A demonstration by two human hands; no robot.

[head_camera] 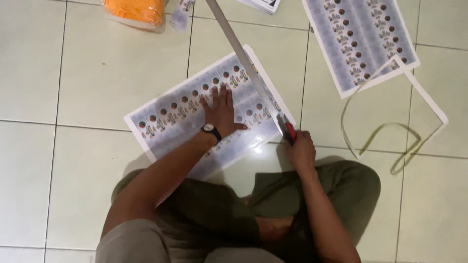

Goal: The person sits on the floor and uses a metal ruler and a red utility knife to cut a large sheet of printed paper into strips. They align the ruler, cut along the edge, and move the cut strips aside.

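Note:
A printed sheet (170,114) with rows of small colourful labels lies on the tiled floor in front of me. My left hand (220,111), with a black wristwatch, presses flat on it, fingers spread. A long metal ruler (242,53) runs diagonally along the sheet's right edge. My right hand (301,151) grips a red utility knife (288,130) whose tip meets the ruler's near end at the sheet's corner.
A second printed sheet (363,39) lies at the upper right. Thin cut-off paper strips (419,92) curl on the floor to the right. An orange bundle in clear wrap (134,10) sits at the top left. My crossed legs (341,190) fill the bottom.

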